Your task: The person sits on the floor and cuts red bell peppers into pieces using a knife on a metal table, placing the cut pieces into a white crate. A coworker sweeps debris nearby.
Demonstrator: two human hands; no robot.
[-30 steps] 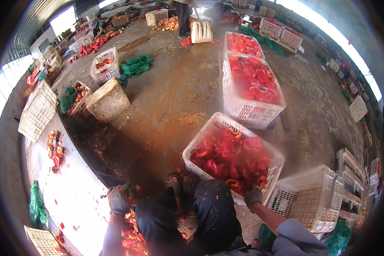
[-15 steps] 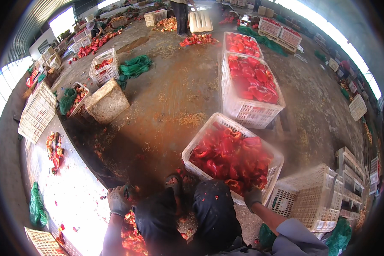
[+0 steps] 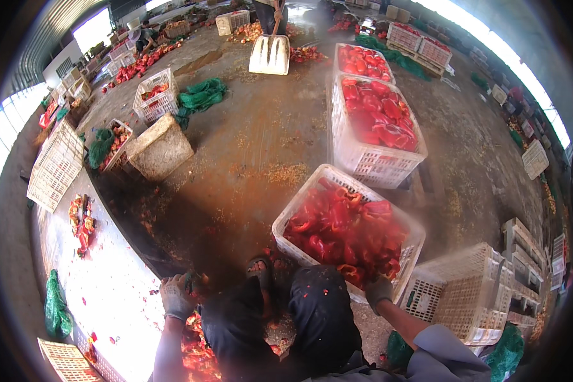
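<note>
White plastic lattice crate (image 3: 312, 202) brimming with red peppers (image 3: 344, 229) looks heavy; gloved right hand (image 3: 379, 291) clamps its near rim, left hand (image 3: 177, 296) closed around something unclear.

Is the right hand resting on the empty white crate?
No, the right hand grips the rim of the white crate full of red peppers.

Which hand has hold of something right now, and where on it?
The right hand grips the near rim of the white crate of red peppers. Whether the left hand holds anything cannot be told.
</note>
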